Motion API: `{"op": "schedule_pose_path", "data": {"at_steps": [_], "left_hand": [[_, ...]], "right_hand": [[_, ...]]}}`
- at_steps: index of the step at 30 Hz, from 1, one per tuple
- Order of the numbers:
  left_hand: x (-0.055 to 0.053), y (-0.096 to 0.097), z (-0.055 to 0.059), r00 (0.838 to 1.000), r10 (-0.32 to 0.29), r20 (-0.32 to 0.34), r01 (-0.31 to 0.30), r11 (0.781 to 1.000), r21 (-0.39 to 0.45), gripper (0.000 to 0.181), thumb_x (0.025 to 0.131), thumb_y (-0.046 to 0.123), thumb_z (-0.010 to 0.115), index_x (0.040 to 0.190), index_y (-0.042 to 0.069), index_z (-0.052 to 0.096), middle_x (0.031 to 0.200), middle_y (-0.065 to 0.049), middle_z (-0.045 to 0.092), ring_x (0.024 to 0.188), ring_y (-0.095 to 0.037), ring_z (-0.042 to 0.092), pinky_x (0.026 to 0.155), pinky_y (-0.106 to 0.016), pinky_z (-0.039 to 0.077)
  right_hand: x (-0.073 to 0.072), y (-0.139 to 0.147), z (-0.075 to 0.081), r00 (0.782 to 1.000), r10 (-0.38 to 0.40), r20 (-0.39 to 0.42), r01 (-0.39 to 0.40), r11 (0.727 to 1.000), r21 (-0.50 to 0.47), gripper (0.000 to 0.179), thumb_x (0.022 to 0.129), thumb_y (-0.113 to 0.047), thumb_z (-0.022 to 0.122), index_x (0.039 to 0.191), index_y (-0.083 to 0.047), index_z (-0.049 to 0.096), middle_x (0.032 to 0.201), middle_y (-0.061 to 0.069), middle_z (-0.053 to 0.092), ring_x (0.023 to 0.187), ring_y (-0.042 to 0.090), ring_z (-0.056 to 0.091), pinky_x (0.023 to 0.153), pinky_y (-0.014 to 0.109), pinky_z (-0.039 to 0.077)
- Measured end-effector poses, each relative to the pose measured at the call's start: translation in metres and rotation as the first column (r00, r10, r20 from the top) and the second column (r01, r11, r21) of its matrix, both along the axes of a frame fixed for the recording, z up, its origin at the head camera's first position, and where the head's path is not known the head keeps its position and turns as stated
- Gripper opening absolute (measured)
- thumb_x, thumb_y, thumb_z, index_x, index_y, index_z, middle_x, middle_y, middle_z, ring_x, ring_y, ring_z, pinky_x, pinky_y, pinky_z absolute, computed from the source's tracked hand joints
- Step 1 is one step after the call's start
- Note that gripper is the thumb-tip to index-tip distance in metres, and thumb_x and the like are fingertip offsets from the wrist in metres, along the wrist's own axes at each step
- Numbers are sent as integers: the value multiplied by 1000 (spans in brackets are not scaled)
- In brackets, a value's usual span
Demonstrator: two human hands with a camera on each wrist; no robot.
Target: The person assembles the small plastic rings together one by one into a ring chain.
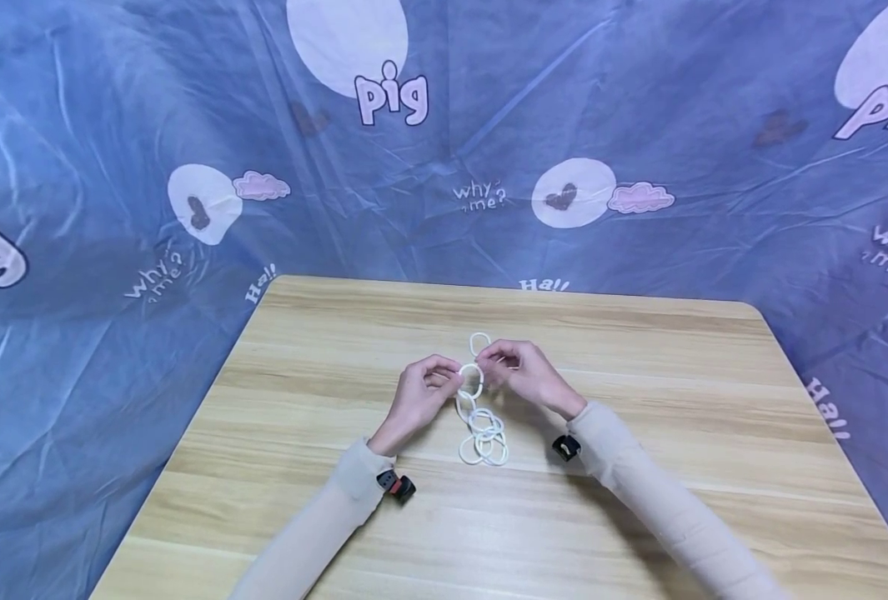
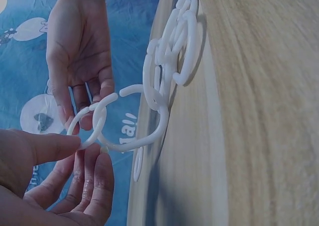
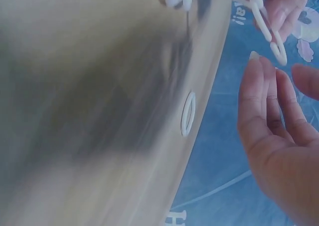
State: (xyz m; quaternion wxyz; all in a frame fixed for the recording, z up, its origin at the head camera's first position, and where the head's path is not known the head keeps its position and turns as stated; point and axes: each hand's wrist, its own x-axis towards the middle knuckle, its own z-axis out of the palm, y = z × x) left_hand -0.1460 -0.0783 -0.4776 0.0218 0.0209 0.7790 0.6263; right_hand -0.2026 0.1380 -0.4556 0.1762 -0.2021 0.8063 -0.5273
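Note:
A chain of white open plastic links [image 2: 170, 69] lies partly on the wooden table, its upper end lifted off the surface. My left hand [image 1: 421, 393] pinches a link [image 2: 101, 117] at that raised end between thumb and fingers. Small gaps show in some of the links. Close by on the other side, my right hand [image 1: 528, 375] has its thumb and fingers apart, holding nothing in the right wrist view [image 3: 279, 106]. One separate white link [image 3: 188, 113] lies on the table beyond the hands; in the head view the right hand's fingertips appear close to it.
The light wooden table [image 1: 293, 500] has rounded far corners. A blue printed cloth [image 1: 444, 242] hangs behind it and along both sides. Each wrist carries a small black device, the left one [image 1: 396, 485] and the right one [image 1: 566, 447], below beige sleeves.

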Motion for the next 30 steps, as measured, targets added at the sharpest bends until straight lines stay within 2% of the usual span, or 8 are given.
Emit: {"op": "schedule_pose_path", "data": {"at_steps": [3, 8, 11, 14, 17, 20, 26, 30], "left_hand": [[1, 0, 1, 1000, 15, 3, -15, 1000, 21, 18, 94, 4, 73, 112, -1, 72, 102, -21, 74, 85, -31, 76, 76, -31, 66], [2, 2, -1, 1000, 2, -12, -1, 999, 44, 19, 95, 0, 71, 113, -7, 69, 102, -25, 73, 86, -40, 75, 78, -43, 66], [3, 3, -2, 1000, -4, -14, 5, 999, 44, 20, 95, 0, 71, 113, -8, 68, 101, -25, 73, 86, -42, 74, 78, -42, 66], [4, 2, -2, 1000, 3, -9, -2, 1000, 30, 19, 95, 1, 71, 112, -6, 69, 101, -23, 73, 85, -38, 75, 76, -38, 66], [5, 1, -2, 1000, 6, 1, -6, 1000, 15, 18, 94, 1, 72, 111, -4, 69, 100, -21, 73, 83, -30, 74, 75, -33, 66], [6, 0, -3, 1000, 4, 3, -4, 1000, 7, 17, 94, 1, 72, 110, -4, 68, 100, -21, 73, 82, -26, 74, 75, -29, 65], [7, -2, -4, 1000, 7, 27, -7, 1000, 19, 18, 93, 1, 73, 109, -4, 68, 101, -24, 73, 86, -35, 74, 77, -38, 66], [8, -1, -5, 999, 20, 37, -21, 999, 28, 19, 93, 0, 73, 111, -6, 67, 103, -26, 73, 90, -43, 73, 81, -46, 65]], "right_hand": [[-5, 1, 2, 1000, -5, -14, 5, 1000, 5, 24, 104, -14, 63, 121, 3, 68, 108, 23, 74, 91, 34, 72, 82, 50, 64], [-10, 3, 2, 1000, -4, -31, 6, 999, 35, 22, 101, -8, 65, 119, 4, 68, 108, 24, 74, 91, 39, 72, 80, 51, 64], [-14, 3, 1, 998, 14, -53, -11, 998, 66, 23, 98, -4, 67, 119, 5, 68, 108, 24, 74, 91, 40, 72, 79, 49, 64], [-18, 1, -1, 996, 19, -92, -9, 994, 108, 26, 95, -4, 69, 120, 6, 67, 111, 23, 74, 95, 36, 72, 87, 46, 63], [-23, -1, -4, 994, -4, -106, 20, 989, 147, 31, 92, -5, 74, 121, 4, 67, 116, 21, 73, 102, 32, 71, 95, 44, 61], [-30, -4, -7, 996, -39, -86, 52, 985, 161, 37, 88, -5, 79, 122, 3, 66, 118, 22, 72, 104, 32, 71, 99, 45, 60], [-43, -7, -10, 995, -85, -46, 92, 980, 175, 46, 84, -3, 83, 126, 2, 64, 121, 23, 70, 109, 35, 70, 101, 45, 59], [-49, -7, -11, 994, -82, -74, 96, 975, 200, 49, 83, -1, 83, 128, 3, 63, 124, 24, 69, 113, 38, 68, 104, 49, 58]]}}
